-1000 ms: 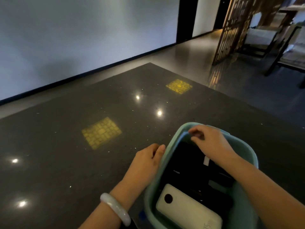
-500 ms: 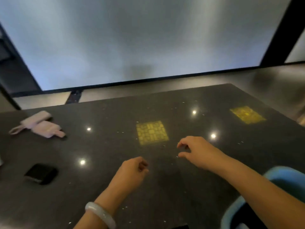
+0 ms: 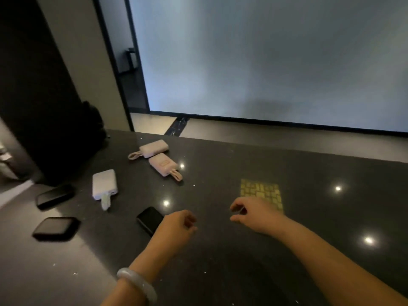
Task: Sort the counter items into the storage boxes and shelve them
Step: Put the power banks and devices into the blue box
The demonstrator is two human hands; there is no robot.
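Several power banks lie on the dark counter [image 3: 220, 250]. Two pink ones [image 3: 154, 148] [image 3: 163, 164] with loop cords sit at the back left. A white one [image 3: 104, 184] with a pale cord lies nearer. Three black ones are spread out: one far left [image 3: 55, 196], one front left [image 3: 56, 228], one [image 3: 148, 219] just left of my left hand. My left hand [image 3: 176, 228] hovers over the counter with loosely curled fingers, holding nothing. My right hand [image 3: 254, 214] hovers to its right, fingers relaxed and empty. The storage box is out of view.
A dark bag [image 3: 92, 124] stands against a black pillar [image 3: 37, 96] at the counter's back left corner. A grey wall [image 3: 265, 58] runs beyond the counter's far edge. Yellow patterned reflections [image 3: 261, 191] and light spots show on the counter surface.
Both hands let go of the teal box, which has left the view to the right. My view swung left, bringing the white and more black power banks into sight.
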